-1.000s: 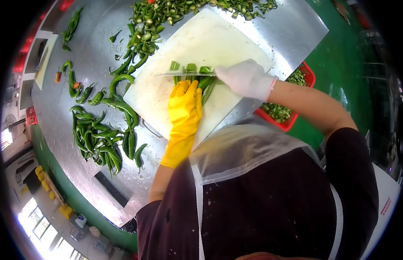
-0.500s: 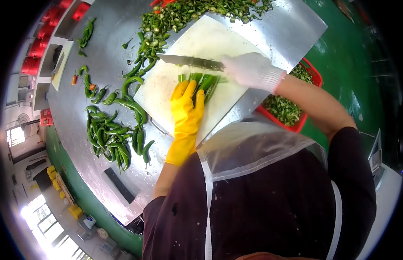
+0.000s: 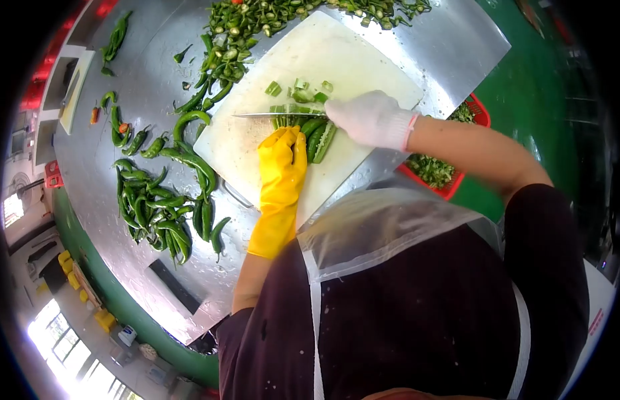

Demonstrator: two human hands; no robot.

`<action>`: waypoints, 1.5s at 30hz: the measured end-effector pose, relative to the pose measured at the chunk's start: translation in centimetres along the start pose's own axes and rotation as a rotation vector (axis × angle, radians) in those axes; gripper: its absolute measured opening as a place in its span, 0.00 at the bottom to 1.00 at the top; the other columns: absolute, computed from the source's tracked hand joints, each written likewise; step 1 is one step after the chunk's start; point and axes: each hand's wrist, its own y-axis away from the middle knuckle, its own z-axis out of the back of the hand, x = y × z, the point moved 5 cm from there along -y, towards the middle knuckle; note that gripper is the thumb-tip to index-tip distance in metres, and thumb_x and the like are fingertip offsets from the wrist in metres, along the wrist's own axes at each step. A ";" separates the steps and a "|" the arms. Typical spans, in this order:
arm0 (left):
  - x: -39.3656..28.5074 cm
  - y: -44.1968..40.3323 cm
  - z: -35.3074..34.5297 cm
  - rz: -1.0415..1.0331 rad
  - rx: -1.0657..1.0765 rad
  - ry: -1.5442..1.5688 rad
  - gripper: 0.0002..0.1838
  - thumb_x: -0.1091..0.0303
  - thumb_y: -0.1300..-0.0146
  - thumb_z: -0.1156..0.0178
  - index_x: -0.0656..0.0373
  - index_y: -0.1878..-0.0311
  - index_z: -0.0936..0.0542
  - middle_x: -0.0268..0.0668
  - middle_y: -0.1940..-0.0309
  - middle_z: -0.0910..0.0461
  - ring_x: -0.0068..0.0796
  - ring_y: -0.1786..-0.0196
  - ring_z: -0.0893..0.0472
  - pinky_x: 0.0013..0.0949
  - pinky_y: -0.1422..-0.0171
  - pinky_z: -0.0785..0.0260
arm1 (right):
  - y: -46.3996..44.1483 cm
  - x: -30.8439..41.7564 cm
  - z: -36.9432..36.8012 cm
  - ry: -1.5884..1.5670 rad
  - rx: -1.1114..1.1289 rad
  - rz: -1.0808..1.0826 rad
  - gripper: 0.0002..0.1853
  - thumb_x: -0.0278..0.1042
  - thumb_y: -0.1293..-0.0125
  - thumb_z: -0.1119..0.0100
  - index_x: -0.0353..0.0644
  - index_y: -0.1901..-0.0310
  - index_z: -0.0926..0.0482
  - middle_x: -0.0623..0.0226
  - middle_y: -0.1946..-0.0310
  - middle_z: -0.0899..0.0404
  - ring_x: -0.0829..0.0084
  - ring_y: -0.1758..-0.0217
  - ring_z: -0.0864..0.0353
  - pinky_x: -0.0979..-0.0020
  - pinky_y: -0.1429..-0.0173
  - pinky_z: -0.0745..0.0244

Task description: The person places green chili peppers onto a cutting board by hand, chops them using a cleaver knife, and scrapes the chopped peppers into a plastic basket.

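Lowering the clasped knife (image 3: 276, 115) again, the right hand (image 3: 370, 120) advances slicing, new pieces (image 3: 273, 89) on the far side, curled left hand (image 3: 281, 162) pinning peppers (image 3: 316, 142).

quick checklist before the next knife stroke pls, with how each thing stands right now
1. Knife held in the right hand: ok; the gloved hand is closed at its handle end.
2. Green peppers steadied by the left hand: ok; its fingers are curled over part of the bunch.
3. Left fingertips safely clear of the knife: cannot tell; they look close behind it, and the gap is hard to judge.
4. Cut pieces moved off the cutting board: not ok; several lie just beyond the knife.
5. Bare space farther up the board: ok.
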 end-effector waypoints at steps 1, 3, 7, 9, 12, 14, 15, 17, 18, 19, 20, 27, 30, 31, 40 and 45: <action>-0.2 -0.1 0.1 0.004 -0.004 -0.005 0.01 0.81 0.32 0.34 0.68 0.60 0.16 0.55 0.63 0.14 0.60 0.61 0.15 0.49 0.54 0.21 | -0.2 0.0 -0.5 0.012 -0.022 0.023 0.14 0.41 0.21 0.55 0.42 0.48 0.22 0.49 0.62 0.13 0.43 0.56 0.11 0.45 0.48 0.18; -0.7 -0.3 0.5 0.000 -0.014 -0.015 0.01 0.81 0.33 0.33 0.68 0.59 0.15 0.54 0.63 0.14 0.59 0.61 0.15 0.49 0.55 0.21 | 0.3 0.5 -0.4 0.113 0.008 0.016 0.10 0.36 0.23 0.51 0.43 0.47 0.27 0.52 0.63 0.13 0.43 0.56 0.11 0.46 0.51 0.17; -0.2 -0.3 0.4 0.064 0.032 -0.036 0.03 0.79 0.33 0.33 0.66 0.58 0.15 0.53 0.61 0.14 0.58 0.60 0.15 0.49 0.54 0.21 | -0.1 -1.5 -1.1 0.023 -0.181 0.055 0.10 0.34 0.24 0.49 0.43 0.46 0.30 0.56 0.62 0.12 0.44 0.54 0.10 0.47 0.53 0.16; -0.8 0.1 0.9 0.057 -0.017 -0.032 0.03 0.79 0.33 0.34 0.65 0.57 0.14 0.52 0.60 0.13 0.58 0.60 0.15 0.48 0.54 0.21 | 1.3 -1.7 -0.3 0.027 -0.149 0.058 0.10 0.34 0.24 0.48 0.42 0.46 0.30 0.56 0.61 0.11 0.45 0.55 0.10 0.47 0.53 0.16; -1.4 1.0 1.8 -0.035 -0.122 -0.123 0.03 0.79 0.33 0.33 0.65 0.57 0.14 0.51 0.59 0.13 0.57 0.58 0.14 0.48 0.54 0.21 | 4.5 1.0 2.9 0.150 -0.002 0.014 0.10 0.36 0.23 0.47 0.42 0.46 0.29 0.56 0.61 0.10 0.45 0.57 0.09 0.47 0.54 0.16; -1.8 0.9 2.2 0.006 -0.077 -0.139 0.04 0.79 0.34 0.33 0.65 0.57 0.14 0.51 0.60 0.13 0.57 0.59 0.15 0.48 0.55 0.21 | 5.0 1.3 3.4 0.234 0.076 0.005 0.11 0.38 0.22 0.47 0.42 0.47 0.29 0.55 0.62 0.10 0.45 0.59 0.09 0.46 0.55 0.16; -1.9 0.9 2.2 0.028 -0.051 -0.146 0.04 0.80 0.34 0.32 0.64 0.57 0.14 0.51 0.61 0.13 0.57 0.60 0.15 0.48 0.56 0.21 | 5.0 1.0 3.0 0.252 0.095 0.020 0.11 0.40 0.21 0.47 0.42 0.47 0.28 0.55 0.63 0.10 0.44 0.60 0.10 0.46 0.56 0.17; -1.7 1.1 1.9 0.012 -0.111 -0.120 0.03 0.80 0.35 0.32 0.64 0.59 0.15 0.51 0.64 0.14 0.58 0.62 0.16 0.49 0.57 0.22 | 4.5 0.5 2.2 0.261 0.078 0.079 0.12 0.42 0.20 0.47 0.42 0.48 0.28 0.53 0.65 0.11 0.43 0.62 0.10 0.44 0.57 0.17; -1.4 1.2 1.6 0.008 -0.142 -0.106 0.03 0.81 0.35 0.32 0.64 0.60 0.15 0.51 0.66 0.15 0.58 0.64 0.16 0.50 0.58 0.23 | 4.0 0.1 1.8 0.254 0.041 0.123 0.12 0.43 0.19 0.47 0.42 0.48 0.28 0.53 0.66 0.12 0.42 0.63 0.11 0.44 0.57 0.18; -0.8 1.3 1.2 0.014 -0.101 -0.084 0.03 0.81 0.35 0.32 0.65 0.60 0.15 0.51 0.67 0.15 0.58 0.64 0.17 0.50 0.58 0.23 | 3.5 0.0 1.8 0.247 0.010 0.168 0.13 0.44 0.19 0.47 0.42 0.48 0.28 0.52 0.67 0.13 0.42 0.63 0.11 0.43 0.58 0.18; 0.1 1.5 1.0 0.022 -0.060 -0.063 0.02 0.81 0.35 0.32 0.65 0.61 0.16 0.50 0.67 0.15 0.58 0.65 0.17 0.50 0.59 0.23 | 2.8 -0.2 1.3 0.225 0.055 0.147 0.13 0.44 0.18 0.48 0.42 0.48 0.28 0.52 0.67 0.13 0.42 0.63 0.11 0.43 0.57 0.18; 0.8 1.2 1.1 0.068 -0.012 -0.086 0.02 0.80 0.34 0.33 0.65 0.63 0.16 0.50 0.66 0.14 0.57 0.63 0.16 0.50 0.56 0.22 | 0.1 0.0 -0.6 0.129 0.051 0.068 0.13 0.43 0.19 0.51 0.42 0.50 0.26 0.48 0.67 0.13 0.41 0.62 0.12 0.42 0.55 0.20; -0.2 1.5 1.6 0.063 -0.100 -0.140 0.01 0.78 0.33 0.33 0.64 0.62 0.16 0.50 0.64 0.14 0.57 0.61 0.15 0.49 0.55 0.22 | 0.7 -0.4 -0.7 0.064 -0.019 0.049 0.12 0.42 0.20 0.49 0.41 0.51 0.25 0.47 0.67 0.13 0.39 0.60 0.12 0.41 0.54 0.21; -0.1 1.4 1.8 0.077 -0.090 -0.109 0.01 0.78 0.33 0.33 0.64 0.61 0.16 0.50 0.63 0.13 0.57 0.61 0.15 0.49 0.54 0.22 | 0.6 -0.7 -0.5 0.036 -0.048 0.044 0.12 0.42 0.21 0.48 0.41 0.51 0.25 0.46 0.66 0.13 0.38 0.59 0.12 0.41 0.53 0.21; -1.3 3.1 3.6 0.082 -0.168 -0.187 0.04 0.77 0.34 0.33 0.63 0.57 0.14 0.49 0.58 0.12 0.56 0.56 0.14 0.49 0.49 0.21 | 3.9 1.8 1.6 0.204 0.059 0.135 0.14 0.45 0.17 0.48 0.41 0.49 0.30 0.49 0.70 0.16 0.39 0.64 0.14 0.40 0.58 0.22; 0.6 3.8 2.6 0.015 -0.027 -0.113 0.10 0.79 0.34 0.29 0.63 0.51 0.15 0.51 0.57 0.12 0.58 0.56 0.15 0.50 0.50 0.22 | 0.3 2.7 -1.0 0.113 0.072 0.098 0.14 0.44 0.17 0.48 0.39 0.48 0.30 0.47 0.67 0.14 0.39 0.60 0.12 0.42 0.54 0.20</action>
